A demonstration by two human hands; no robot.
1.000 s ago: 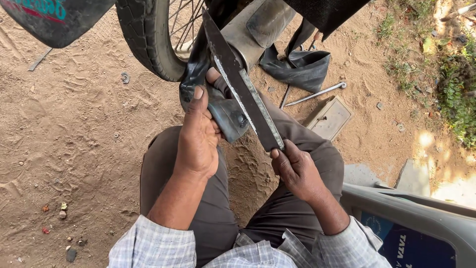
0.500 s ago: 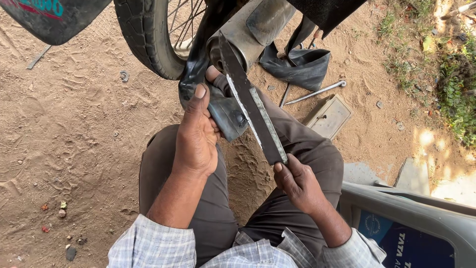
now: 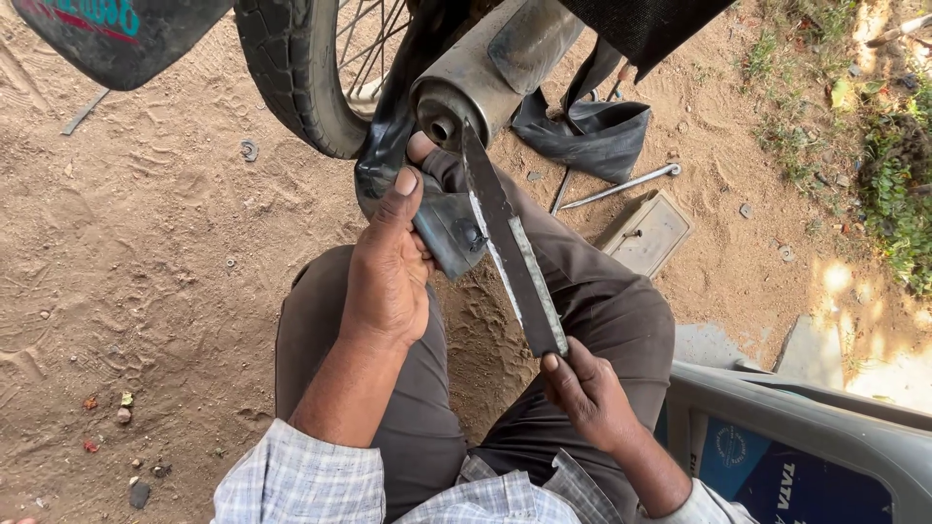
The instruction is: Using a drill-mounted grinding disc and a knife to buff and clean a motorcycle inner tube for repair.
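Observation:
I squat on sandy ground beside a motorcycle's rear wheel (image 3: 296,73). My left hand (image 3: 390,262) grips a folded piece of black rubber inner tube (image 3: 449,225) that trails up toward the wheel, thumb pressed along its left side. My right hand (image 3: 585,393) holds the lower end of a long flat metal blade (image 3: 510,243), whose edge lies across the rubber with the tip pointing up toward the grey exhaust pipe (image 3: 485,63).
More black tube (image 3: 587,131) lies heaped on the ground past my knees, next to a thin metal rod (image 3: 621,186) and a flat rectangular plate (image 3: 646,233). A grey and blue plastic crate (image 3: 806,451) stands at lower right. Grass grows at the right edge.
The blade has slid down and toward me across the rubber, and my right hand has drawn back with it. My left hand keeps its grip on the tube.

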